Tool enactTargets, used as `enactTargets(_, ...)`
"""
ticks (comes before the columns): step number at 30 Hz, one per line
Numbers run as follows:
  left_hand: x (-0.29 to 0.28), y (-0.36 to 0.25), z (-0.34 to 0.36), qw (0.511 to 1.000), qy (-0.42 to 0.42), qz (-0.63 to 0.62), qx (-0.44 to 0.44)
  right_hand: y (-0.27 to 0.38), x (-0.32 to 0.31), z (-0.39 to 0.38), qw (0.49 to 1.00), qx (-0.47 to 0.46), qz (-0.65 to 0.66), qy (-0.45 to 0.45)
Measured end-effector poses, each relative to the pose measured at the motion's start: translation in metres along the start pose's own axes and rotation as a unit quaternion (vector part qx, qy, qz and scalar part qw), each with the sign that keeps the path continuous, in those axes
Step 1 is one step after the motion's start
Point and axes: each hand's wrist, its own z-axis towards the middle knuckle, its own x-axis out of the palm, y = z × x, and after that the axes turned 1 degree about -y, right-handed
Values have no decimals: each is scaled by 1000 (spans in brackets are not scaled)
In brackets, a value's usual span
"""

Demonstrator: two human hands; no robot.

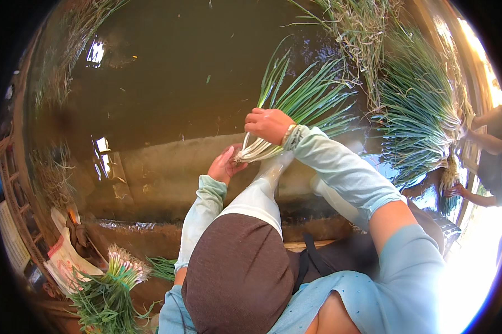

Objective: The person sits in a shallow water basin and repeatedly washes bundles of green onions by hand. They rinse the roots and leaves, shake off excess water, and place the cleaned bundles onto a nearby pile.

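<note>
Head view showed the right hand [270,126], fingers clamped on onions [302,103], the left hand [223,166] at their roots [239,159], grip unclear.

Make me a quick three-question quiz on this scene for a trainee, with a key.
1. Multiple choice: What is the right hand gripping?
A) a rope
B) green onions
C) a knife

2. True or false: The left hand is at the white root ends of the held onions, not at the leafy tips.

3. Fill in the blank: At the lower left, another bunch lies beside a pale ____.

Key: 1. B; 2. True; 3. sack
</note>
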Motion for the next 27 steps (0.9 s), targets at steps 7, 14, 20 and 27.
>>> enactTargets(7, 9, 9, -4, 995, 13, 81, 61, 18, 20, -26, 998, 46, -9, -42)
enactTargets(14, -9, 24, 16, 994, -78, 60, 39, 28, 20, -36, 995, 31, -46, -79)
enactTargets(20, -48, 33, 21, 984, -172, 51, 20, 15, 34, -37, 998, 22, -55, 27)
enactTargets(27, -152, -98, -58, 894, -258, 356, 88, -105, -5, -61, 938, 275, -212, 20)
